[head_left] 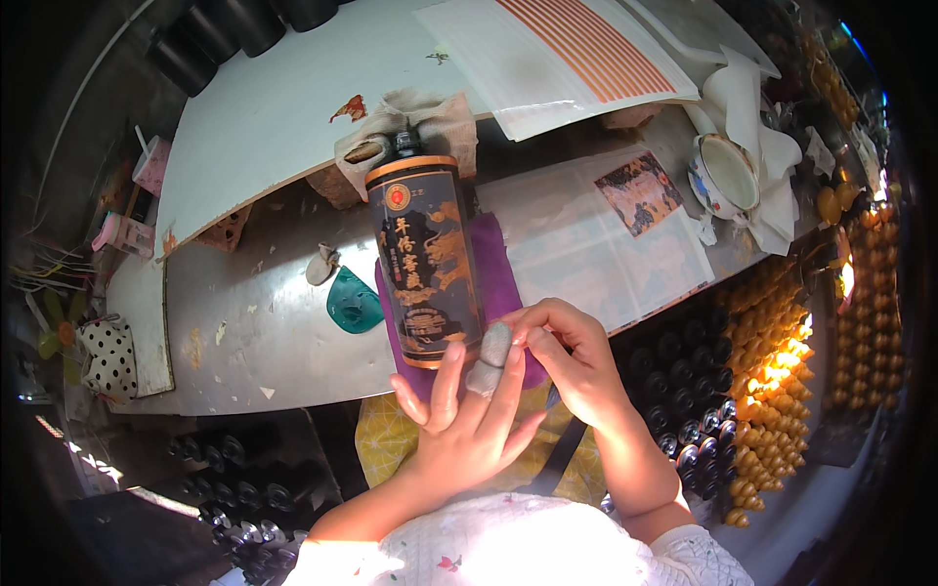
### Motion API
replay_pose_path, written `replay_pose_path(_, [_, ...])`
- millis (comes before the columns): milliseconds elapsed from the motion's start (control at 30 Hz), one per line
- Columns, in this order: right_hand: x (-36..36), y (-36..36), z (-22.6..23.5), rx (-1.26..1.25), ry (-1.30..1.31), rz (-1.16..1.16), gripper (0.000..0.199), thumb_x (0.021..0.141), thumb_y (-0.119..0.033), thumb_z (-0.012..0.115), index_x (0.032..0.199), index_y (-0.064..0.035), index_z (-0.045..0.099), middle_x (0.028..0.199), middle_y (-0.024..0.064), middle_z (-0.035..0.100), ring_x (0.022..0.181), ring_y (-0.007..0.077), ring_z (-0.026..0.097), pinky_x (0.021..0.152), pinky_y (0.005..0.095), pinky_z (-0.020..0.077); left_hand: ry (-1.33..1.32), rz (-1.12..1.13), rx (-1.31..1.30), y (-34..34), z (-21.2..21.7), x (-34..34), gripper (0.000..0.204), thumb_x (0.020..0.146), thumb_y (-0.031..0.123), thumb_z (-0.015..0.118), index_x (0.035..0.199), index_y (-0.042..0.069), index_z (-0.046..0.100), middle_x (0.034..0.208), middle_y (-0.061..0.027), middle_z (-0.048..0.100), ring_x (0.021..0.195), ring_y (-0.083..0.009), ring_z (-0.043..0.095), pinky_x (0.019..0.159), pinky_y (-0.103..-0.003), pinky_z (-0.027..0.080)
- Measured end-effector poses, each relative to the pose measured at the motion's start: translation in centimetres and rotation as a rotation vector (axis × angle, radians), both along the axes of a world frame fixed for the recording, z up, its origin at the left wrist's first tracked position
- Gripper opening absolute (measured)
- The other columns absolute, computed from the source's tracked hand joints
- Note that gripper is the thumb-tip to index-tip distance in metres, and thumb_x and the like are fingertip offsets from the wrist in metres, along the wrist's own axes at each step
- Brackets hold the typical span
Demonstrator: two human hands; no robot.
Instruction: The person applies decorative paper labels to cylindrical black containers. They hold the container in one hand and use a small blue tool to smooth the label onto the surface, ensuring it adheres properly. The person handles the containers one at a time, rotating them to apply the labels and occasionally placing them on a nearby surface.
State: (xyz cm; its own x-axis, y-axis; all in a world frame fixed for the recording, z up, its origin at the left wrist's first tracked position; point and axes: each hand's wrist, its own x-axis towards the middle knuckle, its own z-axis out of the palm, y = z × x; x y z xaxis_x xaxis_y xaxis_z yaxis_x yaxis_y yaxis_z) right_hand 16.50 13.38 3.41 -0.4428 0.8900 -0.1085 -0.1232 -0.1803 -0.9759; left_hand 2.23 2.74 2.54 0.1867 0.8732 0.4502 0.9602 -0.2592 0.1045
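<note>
Plainly, the largest thing before me is the metal bench, with a raised white board across its far side. A striped sheet lies on that board, far right. Below it, on the bench, rests the dark bottle, lying on a purple cloth with its neck pointing far, toward a crumpled rag. Left of the bottle sits a teal pad.

At the near end, my left hand is spread, grasping nothing, a grey finger wrap over one finger. My right hand has thumb and forefinger drawn nearly together beside that wrap; whether they grip it, I cannot tell. I judge the step in hand to be adjusting the wrap; the next move would call for seating it snugly and keeping the bottle from rolling.
</note>
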Motion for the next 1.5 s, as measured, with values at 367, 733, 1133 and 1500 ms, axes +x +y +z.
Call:
replay_pose_path(367, [-0.1,1.3,1.7,0.398,-0.35,0.092,0.013,0.084,-0.009,0.074,0.092,-0.0044,0.065,0.089,0.0053,0.068,0.081,0.0164,0.064,0.071,0.0288,0.0466,-0.084,0.201,-0.058,3.8,2.3,-4.8,0.098,0.076,0.038,0.081,0.152,-0.002,0.035,0.128,-0.0195,0.055,0.139,-0.0394,0.039,0.117,-0.066,0.0])
replay_pose_path(733, [-0.2,0.1,3.0,0.179,-0.194,0.076,0.01,0.084,-0.004,0.069,0.085,-0.0054,0.059,0.096,0.0058,0.069,0.075,0.0041,0.057,0.057,0.0185,0.0375,-0.202,0.106,0.021,-2.0,-2.6,-5.0,0.086,0.08,0.043,0.077,0.148,0.004,0.042,0.148,-0.0213,0.043,0.133,-0.0435,0.046,0.113,-0.073,0.002])
replay_pose_path(1133, [-0.1,-0.1,3.3,0.169,-0.239,0.011,0.009,0.088,-0.003,0.065,0.084,-0.0047,0.057,0.101,0.0089,0.073,0.066,-0.0003,0.052,0.054,0.016,0.0367,-0.121,0.117,0.057,-1.7,-3.4,-5.0,0.08,0.081,0.047,0.077,0.148,0.015,0.047,0.149,-0.0197,0.043,0.132,-0.0443,0.046,0.113,-0.072,0.003])
replay_pose_path(1500, [-0.3,0.1,2.4,0.062,-0.244,0.006,0.01,0.09,-0.007,0.068,0.085,-0.0038,0.059,0.096,0.0048,0.071,0.079,0.0047,0.058,0.064,0.0219,0.0402,-0.17,0.125,0.079,-1.4,-3.2,-4.7,0.076,0.081,0.048,0.076,0.145,0.015,0.05,0.146,-0.0172,0.045,0.13,-0.0434,0.047,0.114,-0.072,0.004])
